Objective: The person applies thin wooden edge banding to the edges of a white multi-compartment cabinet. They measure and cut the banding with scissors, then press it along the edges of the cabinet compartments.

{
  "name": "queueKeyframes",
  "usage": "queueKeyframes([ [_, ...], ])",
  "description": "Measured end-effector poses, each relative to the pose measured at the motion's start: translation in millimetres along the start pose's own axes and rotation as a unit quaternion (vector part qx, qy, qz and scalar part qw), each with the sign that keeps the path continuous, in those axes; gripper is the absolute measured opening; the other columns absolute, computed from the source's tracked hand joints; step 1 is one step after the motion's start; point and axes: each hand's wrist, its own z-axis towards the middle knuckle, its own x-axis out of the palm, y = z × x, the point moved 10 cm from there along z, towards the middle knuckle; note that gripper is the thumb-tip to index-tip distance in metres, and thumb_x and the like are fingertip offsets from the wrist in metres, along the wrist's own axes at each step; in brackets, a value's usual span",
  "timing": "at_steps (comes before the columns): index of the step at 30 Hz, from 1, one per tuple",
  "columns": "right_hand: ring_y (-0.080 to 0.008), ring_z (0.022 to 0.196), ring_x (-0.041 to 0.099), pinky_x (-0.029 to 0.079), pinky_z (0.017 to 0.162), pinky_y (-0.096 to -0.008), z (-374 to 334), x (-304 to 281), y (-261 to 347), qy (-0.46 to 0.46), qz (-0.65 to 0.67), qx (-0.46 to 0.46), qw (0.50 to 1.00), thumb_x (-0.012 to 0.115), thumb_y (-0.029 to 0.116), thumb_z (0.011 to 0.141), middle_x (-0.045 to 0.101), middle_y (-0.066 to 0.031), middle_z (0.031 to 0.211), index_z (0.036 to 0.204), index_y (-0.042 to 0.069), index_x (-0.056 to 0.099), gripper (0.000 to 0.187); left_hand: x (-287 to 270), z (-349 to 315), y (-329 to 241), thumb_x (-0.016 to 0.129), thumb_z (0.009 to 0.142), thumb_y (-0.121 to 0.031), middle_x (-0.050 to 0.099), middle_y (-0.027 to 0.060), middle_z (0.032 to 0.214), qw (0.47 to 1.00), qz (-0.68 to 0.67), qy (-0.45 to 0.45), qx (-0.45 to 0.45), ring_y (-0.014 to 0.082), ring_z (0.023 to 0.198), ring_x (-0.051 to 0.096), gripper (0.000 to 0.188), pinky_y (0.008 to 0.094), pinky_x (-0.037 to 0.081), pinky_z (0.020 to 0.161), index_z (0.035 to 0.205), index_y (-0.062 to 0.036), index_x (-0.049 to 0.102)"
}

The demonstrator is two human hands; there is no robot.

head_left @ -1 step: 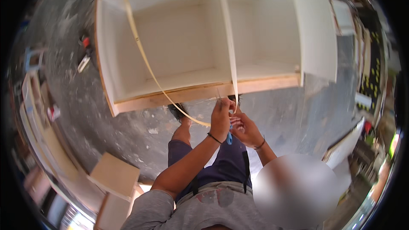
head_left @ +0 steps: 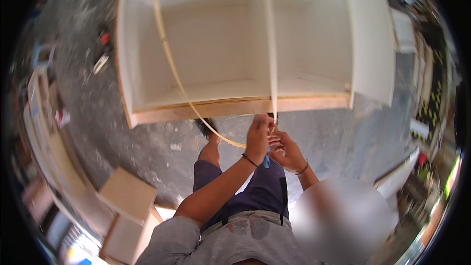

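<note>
Nothing is shifting between the earlier view and this one: both hands are staying at the front edge of the cabinet, in the same pose.

The floor (head_left: 147,137) is lying grey and mottled (dust or offcuts speckling it), running from nine o'clock round to three. The white cabinet (head_left: 206,44) is filling the twelve o'clock half, its raw wooden front edge facing down and a divider (head_left: 271,44) splitting it into two bays. Pale wooden boxes (head_left: 128,197) are sitting at seven o'clock, stacked boards are leaning at nine, and a small red-and-white object (head_left: 102,51), too blurred to identify, is lying at ten.

The left hand (head_left: 258,137) is pinching the thin pale edging strip (head_left: 169,64), which is curving from twelve o'clock down to the centre. The right hand (head_left: 284,149) is curling just beside it, touching; a small blue item (head_left: 266,161) is showing beneath, and whether the fingers are gripping it I cannot tell.
</note>
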Motion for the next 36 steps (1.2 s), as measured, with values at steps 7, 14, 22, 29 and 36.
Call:
queueKeyframes([
  [7, -0.0144, 0.103, 0.058, 0.048, 0.085, -0.029, 18.6, -79.5, -7.1, 0.146, -0.127, -0.006, 0.981, 0.076, 0.005, 0.076, 0.06, -0.0049, 0.113, 0.127, 0.004, 0.047, 0.059, 62.4, 30.4, 28.9, 0.047, 0.1, -0.038, 0.061, 0.0011, 0.1, 0.996, -0.049, -0.059, 0.041, 0.0094, 0.095, 0.056, 0.031, 0.0254, 0.044, 0.082, 0.1, -0.0084, 0.056],
  [14, -0.0111, 0.091, 0.06, 0.049, 0.076, -0.0264, 16.0, -145.7, -4.7, 0.118, -0.017, 0.037, 0.992, 0.074, 0.006, 0.077, 0.063, -0.0036, 0.099, 0.127, 0.002, 0.05, 0.056, 145.9, 28.8, -9.5, 0.055, 0.097, -0.04, 0.06, 0.0043, 0.105, 0.972, 0.179, -0.038, 0.149, 0.0111, 0.102, 0.054, 0.036, 0.0298, 0.044, 0.088, 0.11, -0.0064, 0.055],
  [22, -0.0083, 0.08, 0.056, 0.047, 0.074, -0.0246, 54.6, -194.2, -2.0, 0.238, -0.117, 0.084, 0.961, 0.077, 0.012, 0.08, 0.057, 0.0006, 0.087, 0.134, 0.002, 0.05, 0.061, 10.0, 66.5, 44.4, 0.064, 0.089, -0.03, 0.063, 0.0162, 0.095, 0.896, 0.258, -0.314, 0.182, 0.0261, 0.09, 0.062, 0.036, 0.0371, 0.049, 0.08, 0.103, 0.0016, 0.054],
  [29, -0.0093, 0.082, 0.055, 0.051, 0.084, -0.026, 74.9, -200.4, -25.0, 0.324, -0.119, 0.196, 0.918, 0.073, 0.012, 0.084, 0.054, 0.0005, 0.085, 0.134, 0.002, 0.051, 0.056, -9.9, 99.0, 54.6, 0.063, 0.09, -0.028, 0.066, 0.011, 0.073, 0.937, 0.2, -0.271, 0.09, 0.0192, 0.06, 0.064, 0.03, 0.0318, 0.051, 0.061, 0.084, 0.0015, 0.061],
  [36, -0.0096, 0.072, 0.054, 0.046, 0.062, -0.024, 93.9, -202.7, -25.7, 0.346, -0.221, 0.258, 0.874, 0.076, 0.014, 0.079, 0.055, 0.0013, 0.08, 0.121, 0.001, 0.06, 0.047, 6.6, 100.7, 64.1, 0.054, 0.095, -0.023, 0.063, 0.0068, 0.074, 0.979, 0.056, -0.197, -0.008, 0.0122, 0.055, 0.062, 0.028, 0.0241, 0.048, 0.049, 0.091, 0.0033, 0.062],
])
